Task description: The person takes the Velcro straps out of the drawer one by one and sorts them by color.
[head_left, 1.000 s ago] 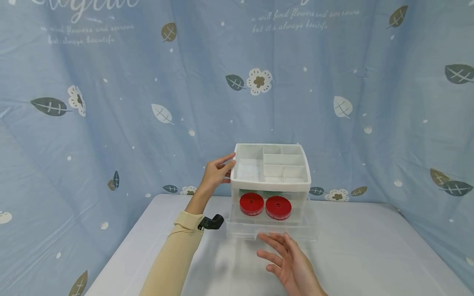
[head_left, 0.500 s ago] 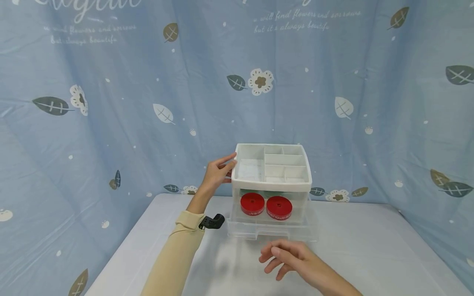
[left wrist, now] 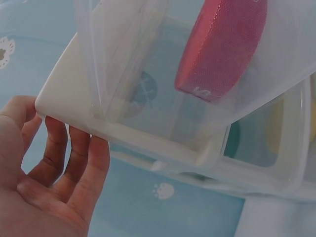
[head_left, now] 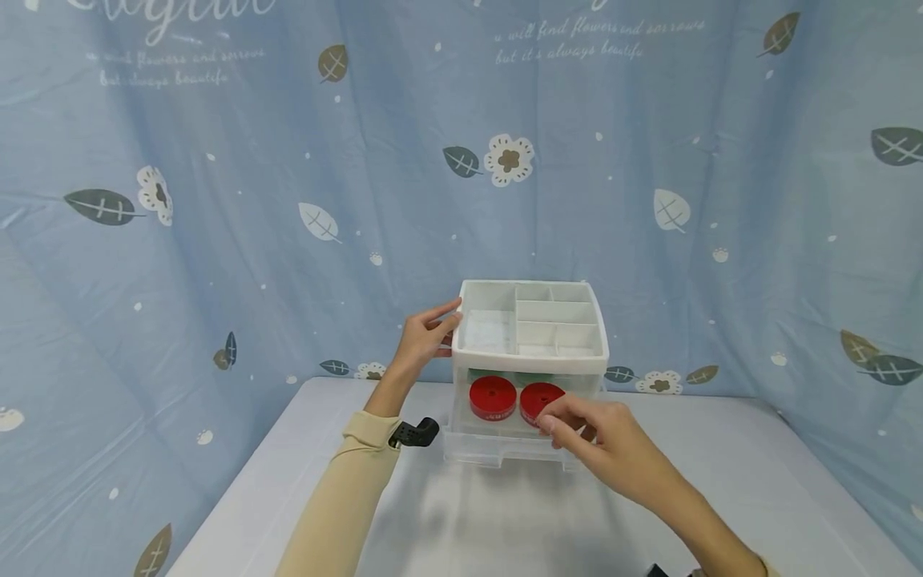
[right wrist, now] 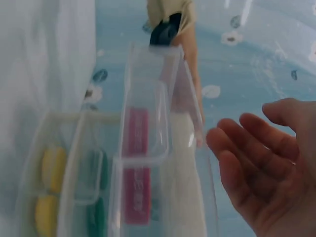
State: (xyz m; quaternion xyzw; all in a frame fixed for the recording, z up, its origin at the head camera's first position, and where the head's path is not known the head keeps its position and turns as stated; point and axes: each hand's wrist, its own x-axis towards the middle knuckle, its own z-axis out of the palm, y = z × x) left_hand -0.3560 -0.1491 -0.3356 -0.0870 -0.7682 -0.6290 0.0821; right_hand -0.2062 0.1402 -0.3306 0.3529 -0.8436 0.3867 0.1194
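Note:
A small drawer organizer with a white compartmented top and clear drawers stands on the table. Its clear top drawer is pulled out and holds two red rolls of strap, with lettering along their sides. My left hand rests its fingertips against the organizer's left side, near the upper rim; the left wrist view shows the fingers along that edge. My right hand hovers before the drawer with fingers loosely bent, overlapping the right roll in the head view. In the right wrist view it is apart from the drawer and holds nothing.
Behind the lower clear fronts are green pieces and yellow pieces. A white cloth covers the table. A blue patterned curtain hangs close behind and around it. A black wrist device sits at the left cuff.
My right hand has turned and moved up and to the right, from below the drawer front to over its right part. Left hand, organizer and rolls stay put.

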